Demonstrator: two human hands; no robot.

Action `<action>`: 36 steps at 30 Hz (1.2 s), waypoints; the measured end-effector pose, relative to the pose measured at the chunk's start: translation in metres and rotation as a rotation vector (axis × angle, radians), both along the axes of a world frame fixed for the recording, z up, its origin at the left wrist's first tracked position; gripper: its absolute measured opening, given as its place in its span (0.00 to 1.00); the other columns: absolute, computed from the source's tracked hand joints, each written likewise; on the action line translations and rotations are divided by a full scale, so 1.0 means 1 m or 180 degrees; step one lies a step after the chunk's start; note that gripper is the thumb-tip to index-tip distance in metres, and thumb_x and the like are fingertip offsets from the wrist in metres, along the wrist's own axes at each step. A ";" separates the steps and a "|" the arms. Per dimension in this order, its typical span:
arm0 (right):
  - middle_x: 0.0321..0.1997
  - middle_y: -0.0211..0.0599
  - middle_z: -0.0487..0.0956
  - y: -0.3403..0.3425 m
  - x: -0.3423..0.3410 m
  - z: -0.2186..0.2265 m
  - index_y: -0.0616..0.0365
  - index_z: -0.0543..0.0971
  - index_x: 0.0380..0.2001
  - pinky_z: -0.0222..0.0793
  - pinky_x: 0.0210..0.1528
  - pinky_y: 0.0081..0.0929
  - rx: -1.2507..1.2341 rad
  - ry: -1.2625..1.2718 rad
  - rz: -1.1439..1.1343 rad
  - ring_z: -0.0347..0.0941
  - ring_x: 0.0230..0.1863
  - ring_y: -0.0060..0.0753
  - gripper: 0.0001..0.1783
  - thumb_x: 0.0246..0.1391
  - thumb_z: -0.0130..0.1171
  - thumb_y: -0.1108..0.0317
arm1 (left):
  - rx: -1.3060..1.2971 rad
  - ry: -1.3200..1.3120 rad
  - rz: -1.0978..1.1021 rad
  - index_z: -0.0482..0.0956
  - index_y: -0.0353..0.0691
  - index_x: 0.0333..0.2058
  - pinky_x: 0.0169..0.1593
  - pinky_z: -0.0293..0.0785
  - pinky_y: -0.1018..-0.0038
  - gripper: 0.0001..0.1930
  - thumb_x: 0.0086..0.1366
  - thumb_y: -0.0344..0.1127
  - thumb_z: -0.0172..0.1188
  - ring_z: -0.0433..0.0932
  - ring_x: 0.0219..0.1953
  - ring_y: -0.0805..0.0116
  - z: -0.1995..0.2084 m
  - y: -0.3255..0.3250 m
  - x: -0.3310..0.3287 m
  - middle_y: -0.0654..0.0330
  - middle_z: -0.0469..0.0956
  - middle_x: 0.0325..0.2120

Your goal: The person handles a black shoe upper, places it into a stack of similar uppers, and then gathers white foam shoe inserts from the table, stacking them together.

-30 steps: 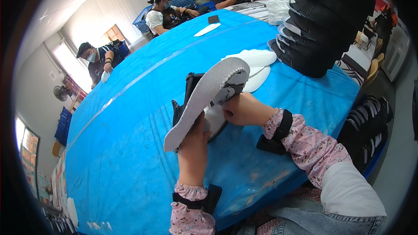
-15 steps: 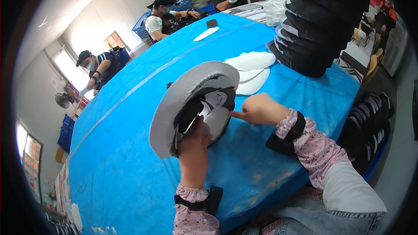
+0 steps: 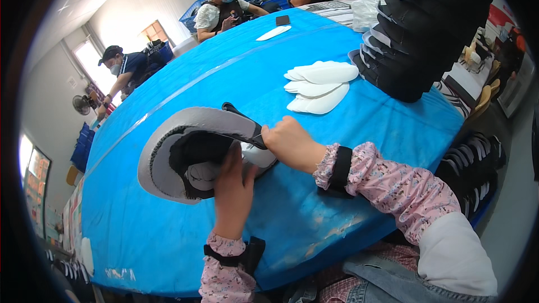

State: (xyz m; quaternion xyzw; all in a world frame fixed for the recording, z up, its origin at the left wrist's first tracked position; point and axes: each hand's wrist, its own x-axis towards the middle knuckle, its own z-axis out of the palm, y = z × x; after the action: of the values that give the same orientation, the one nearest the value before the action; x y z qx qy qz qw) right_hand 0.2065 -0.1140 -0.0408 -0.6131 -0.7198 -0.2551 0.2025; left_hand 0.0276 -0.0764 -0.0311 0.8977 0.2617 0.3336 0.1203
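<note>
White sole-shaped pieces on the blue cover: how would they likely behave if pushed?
The white pieces would probably slide rather than roll, lying flat on the blue cover. They may fan apart, as they overlap. Looking thin, they're likely light.

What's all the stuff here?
table: one, blue-covered, middle
shoe: one, black and grey, foreground
insole pile: one, white, table's middle
lone insole: one, white, far tabletop
flat rectangle: one, black, beside lone insole
stack of uppers: one, black, table's right
plastic bag: one, whitish, beside stack
more shoes: several, black and white, lower right
coworkers: at least three, mostly dark-clothed, background
left hand: one, pink-sleeved, at shoe
right hand: one, pink-sleeved, at shoe
</note>
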 end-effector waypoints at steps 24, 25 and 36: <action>0.11 0.38 0.71 -0.001 -0.009 0.010 0.68 0.73 0.22 0.60 0.20 0.27 -0.0169 -0.0344 0.0296 0.70 0.15 0.34 0.09 0.32 0.54 0.75 | 0.0022 0.1085 0.0491 0.73 0.37 0.43 0.45 0.67 0.62 0.21 0.57 0.46 0.56 0.72 0.43 0.48 -0.022 0.066 -0.035 0.48 0.75 0.39; 0.11 0.38 0.71 -0.002 -0.007 0.008 0.68 0.73 0.22 0.60 0.20 0.27 -0.0183 -0.0350 0.0281 0.70 0.15 0.34 0.09 0.32 0.54 0.75 | 0.0025 0.1241 0.0553 0.72 0.37 0.44 0.46 0.67 0.61 0.21 0.58 0.46 0.56 0.72 0.44 0.48 -0.026 0.068 -0.032 0.48 0.75 0.40; 0.11 0.36 0.71 -0.005 -0.016 0.011 0.75 0.75 0.30 0.59 0.20 0.26 -0.0217 -0.0382 0.0213 0.68 0.13 0.31 0.16 0.33 0.53 0.75 | 0.0741 0.0907 0.0470 0.71 0.41 0.49 0.56 0.59 0.58 0.22 0.56 0.42 0.53 0.67 0.52 0.49 -0.055 0.087 -0.034 0.50 0.70 0.48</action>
State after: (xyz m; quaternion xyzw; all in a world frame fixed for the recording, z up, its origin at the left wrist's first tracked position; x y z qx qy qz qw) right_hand 0.1906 -0.1185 -0.0296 -0.5788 -0.7590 -0.2598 0.1463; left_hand -0.0066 0.0110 -0.0859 0.9220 0.3008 0.2390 -0.0473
